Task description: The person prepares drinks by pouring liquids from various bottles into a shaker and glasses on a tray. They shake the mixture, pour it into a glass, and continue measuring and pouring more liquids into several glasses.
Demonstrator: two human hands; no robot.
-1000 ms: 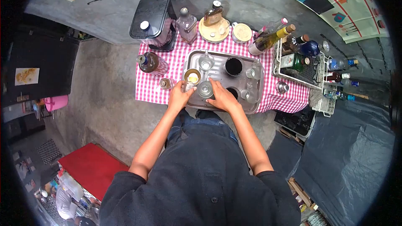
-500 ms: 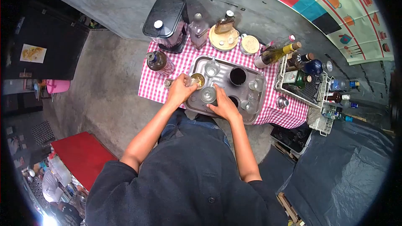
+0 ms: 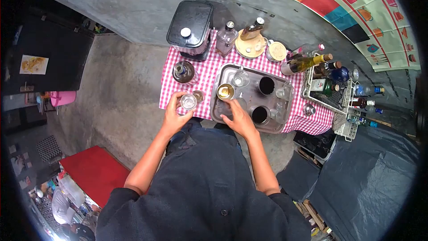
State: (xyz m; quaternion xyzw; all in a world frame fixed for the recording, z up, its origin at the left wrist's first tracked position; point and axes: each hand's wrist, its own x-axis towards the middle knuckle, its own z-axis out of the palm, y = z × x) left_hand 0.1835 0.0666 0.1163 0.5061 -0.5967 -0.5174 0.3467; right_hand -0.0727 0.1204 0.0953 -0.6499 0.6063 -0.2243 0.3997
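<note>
Since a moment ago the left hand (image 3: 174, 115) has drawn away from the tray (image 3: 285, 127) and now sits out over the checked cloth (image 3: 209, 69), fingers clamped round a small clear glass (image 3: 188, 101) held upright, just at 9 o'clock of the tray's edge. Meanwhile the right hand (image 3: 237, 117) rests inside the tray at its near side, fingers spread flat on the metal, closed on nothing. At 12 o'clock of that hand stands a gold cup (image 3: 225, 92); a round bottle (image 3: 183, 71) stands on the tabletop at 12 o'clock of the glass.
</note>
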